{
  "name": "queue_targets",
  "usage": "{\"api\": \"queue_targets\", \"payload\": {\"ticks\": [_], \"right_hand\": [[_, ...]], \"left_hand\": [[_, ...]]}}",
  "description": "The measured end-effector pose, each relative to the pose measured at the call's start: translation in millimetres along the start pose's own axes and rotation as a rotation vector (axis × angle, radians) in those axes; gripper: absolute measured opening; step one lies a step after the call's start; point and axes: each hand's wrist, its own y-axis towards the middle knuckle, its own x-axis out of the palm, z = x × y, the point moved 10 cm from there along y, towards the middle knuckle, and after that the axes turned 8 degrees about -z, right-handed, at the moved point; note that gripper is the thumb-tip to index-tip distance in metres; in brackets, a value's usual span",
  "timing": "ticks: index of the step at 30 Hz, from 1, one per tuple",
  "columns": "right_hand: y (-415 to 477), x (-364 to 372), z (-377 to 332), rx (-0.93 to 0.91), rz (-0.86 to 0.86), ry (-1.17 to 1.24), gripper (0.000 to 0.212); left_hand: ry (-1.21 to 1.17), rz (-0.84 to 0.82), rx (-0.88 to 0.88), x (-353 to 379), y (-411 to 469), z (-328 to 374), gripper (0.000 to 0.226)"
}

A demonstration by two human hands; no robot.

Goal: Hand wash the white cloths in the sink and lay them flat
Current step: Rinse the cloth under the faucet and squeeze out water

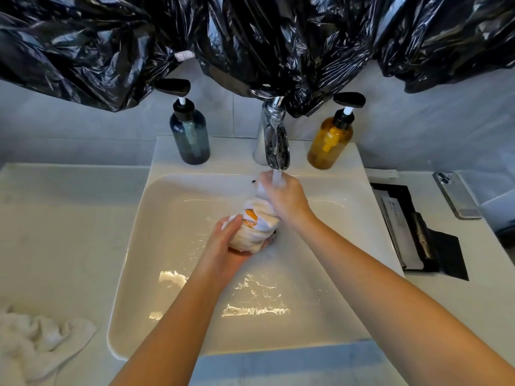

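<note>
Over the white sink, the left hand curled round the lower end of a bunched white cloth with an orange mark. The right hand gripped its upper end under water running from the chrome faucet. A second white cloth lay crumpled on the pale counter to the left. A blue pump bottle and an amber pump bottle flanked the faucet. Black plastic sheeting hung over the wall, and a phone lay on the right.

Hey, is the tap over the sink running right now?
On. A stream of water falls from the faucet onto the right hand, which grips the bunched white cloth over the sink.
</note>
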Motion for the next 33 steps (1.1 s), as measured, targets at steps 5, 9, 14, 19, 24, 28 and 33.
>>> {"api": "queue_targets", "payload": {"ticks": [5, 9, 14, 19, 24, 28, 33], "right_hand": [[1, 34, 20, 0.204, -0.324, 0.242, 0.037], [-4, 29, 39, 0.434, -0.187, 0.539, 0.022], [-46, 72, 62, 0.661, -0.459, 1.007, 0.078], [-30, 57, 71, 0.597, -0.318, 0.855, 0.088], [-26, 40, 63, 0.532, -0.305, 0.866, 0.094], [-34, 36, 67, 0.459, -0.355, 0.901, 0.082], [-50, 28, 70, 0.485, -0.299, 0.888, 0.071]], "left_hand": [[0.455, -0.044, -0.113, -3, -7, 6, 0.074], [0.676, 0.042, 0.021, 1, 1, 38, 0.095], [0.842, 0.059, 0.195, 23, 3, 46, 0.063], [1.416, 0.145, 0.264, 36, 8, 55, 0.057], [1.257, 0.156, 0.269, 39, 14, 57, 0.049], [0.785, 0.082, 0.221, 27, 18, 52, 0.060], [0.871, -0.176, 0.180, 53, 17, 46, 0.054]]}}
